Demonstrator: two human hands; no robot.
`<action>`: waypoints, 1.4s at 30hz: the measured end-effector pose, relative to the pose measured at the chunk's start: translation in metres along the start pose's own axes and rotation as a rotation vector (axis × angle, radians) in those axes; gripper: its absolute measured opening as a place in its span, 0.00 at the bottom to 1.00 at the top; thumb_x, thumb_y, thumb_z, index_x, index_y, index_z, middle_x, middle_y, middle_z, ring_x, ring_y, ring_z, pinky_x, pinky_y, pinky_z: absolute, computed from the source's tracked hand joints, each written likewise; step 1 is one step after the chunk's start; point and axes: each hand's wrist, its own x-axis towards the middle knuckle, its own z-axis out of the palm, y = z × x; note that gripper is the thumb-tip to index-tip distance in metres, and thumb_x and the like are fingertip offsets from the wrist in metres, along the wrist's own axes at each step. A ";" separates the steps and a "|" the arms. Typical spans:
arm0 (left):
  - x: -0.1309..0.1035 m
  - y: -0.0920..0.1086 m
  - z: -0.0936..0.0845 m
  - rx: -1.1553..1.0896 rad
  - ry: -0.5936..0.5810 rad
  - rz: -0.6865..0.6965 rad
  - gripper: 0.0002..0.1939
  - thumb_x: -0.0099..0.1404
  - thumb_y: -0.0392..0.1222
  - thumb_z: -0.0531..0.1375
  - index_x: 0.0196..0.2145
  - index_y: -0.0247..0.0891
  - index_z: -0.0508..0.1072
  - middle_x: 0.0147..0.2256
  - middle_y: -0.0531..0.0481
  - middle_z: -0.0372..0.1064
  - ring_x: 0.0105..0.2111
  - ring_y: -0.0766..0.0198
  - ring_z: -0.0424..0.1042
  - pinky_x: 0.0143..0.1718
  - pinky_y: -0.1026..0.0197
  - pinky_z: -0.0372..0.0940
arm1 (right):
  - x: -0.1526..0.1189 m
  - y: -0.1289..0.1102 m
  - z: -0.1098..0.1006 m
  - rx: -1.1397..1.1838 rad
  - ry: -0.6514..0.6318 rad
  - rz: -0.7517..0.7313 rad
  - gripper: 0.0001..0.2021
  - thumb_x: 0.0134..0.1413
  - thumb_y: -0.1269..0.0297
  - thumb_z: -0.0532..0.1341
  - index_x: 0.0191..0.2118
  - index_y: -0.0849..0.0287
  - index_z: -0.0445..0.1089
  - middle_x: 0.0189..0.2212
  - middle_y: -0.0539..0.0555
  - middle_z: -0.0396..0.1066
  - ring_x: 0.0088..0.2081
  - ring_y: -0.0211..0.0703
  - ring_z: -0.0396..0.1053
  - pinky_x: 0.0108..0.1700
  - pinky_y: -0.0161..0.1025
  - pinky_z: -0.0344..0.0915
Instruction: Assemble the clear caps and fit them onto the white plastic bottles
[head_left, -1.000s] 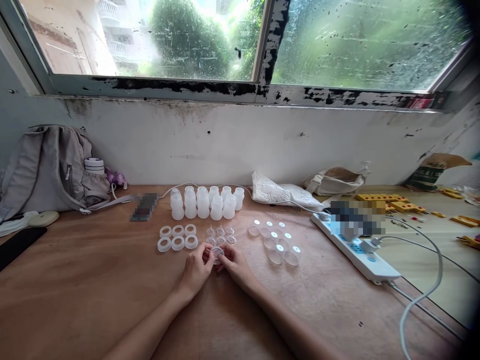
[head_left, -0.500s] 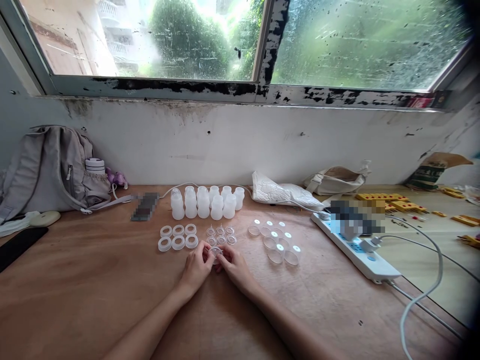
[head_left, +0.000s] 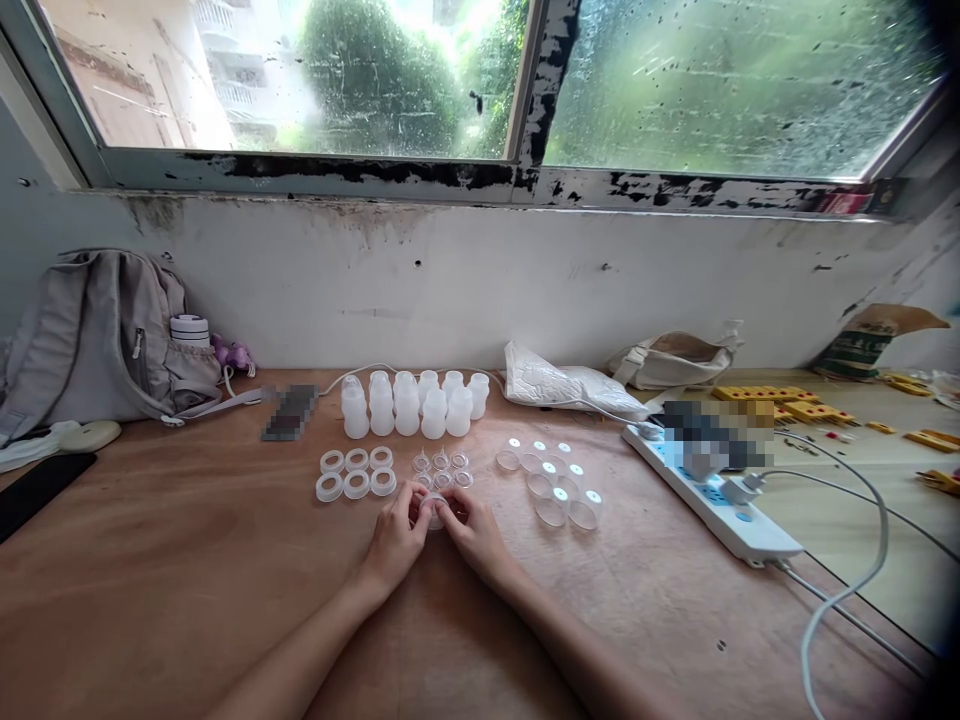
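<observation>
My left hand [head_left: 401,522] and my right hand [head_left: 463,522] meet over the near middle of the table. Between them, pinched by the thumbs and fingers of both, is a small translucent ring [head_left: 434,512]; fingers cover its sides, and whether a teat sits in it I cannot tell. Just beyond my fingertips stand clear bottle teats [head_left: 440,463] in two rows. White collar rings [head_left: 357,484] lie in two rows to the left. Clear round caps [head_left: 551,512], some with a white dot, rest to the right. Several frosted small bottles [head_left: 406,410] stand behind.
A white power strip [head_left: 712,495] with plugs and looping cables lies at the right. Beyond it are yellow plastic parts [head_left: 761,394]. A white packet [head_left: 562,385], a beige bag [head_left: 671,362] and a grey backpack [head_left: 112,335] line the wall. A black phone-like slab [head_left: 41,495] lies far left.
Both hands stay in nearly the same place. Their fingers have shifted slightly around the held ring, which shows at a slightly different angle. The other parts have not moved.
</observation>
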 end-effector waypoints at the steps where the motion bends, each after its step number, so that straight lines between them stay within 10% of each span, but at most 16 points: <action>1: 0.000 0.001 0.000 -0.023 -0.004 0.001 0.05 0.60 0.38 0.49 0.34 0.40 0.63 0.28 0.51 0.67 0.29 0.65 0.68 0.30 0.64 0.63 | 0.000 0.000 0.000 0.008 -0.014 -0.008 0.09 0.50 0.63 0.54 0.36 0.59 0.67 0.26 0.51 0.69 0.26 0.37 0.65 0.28 0.33 0.61; 42: 0.006 -0.011 0.005 -0.512 -0.098 -0.244 0.07 0.52 0.37 0.56 0.31 0.36 0.62 0.18 0.57 0.64 0.17 0.70 0.64 0.20 0.68 0.60 | 0.006 0.002 0.000 0.491 -0.194 0.218 0.12 0.44 0.57 0.58 0.34 0.59 0.68 0.19 0.49 0.68 0.20 0.38 0.66 0.23 0.36 0.65</action>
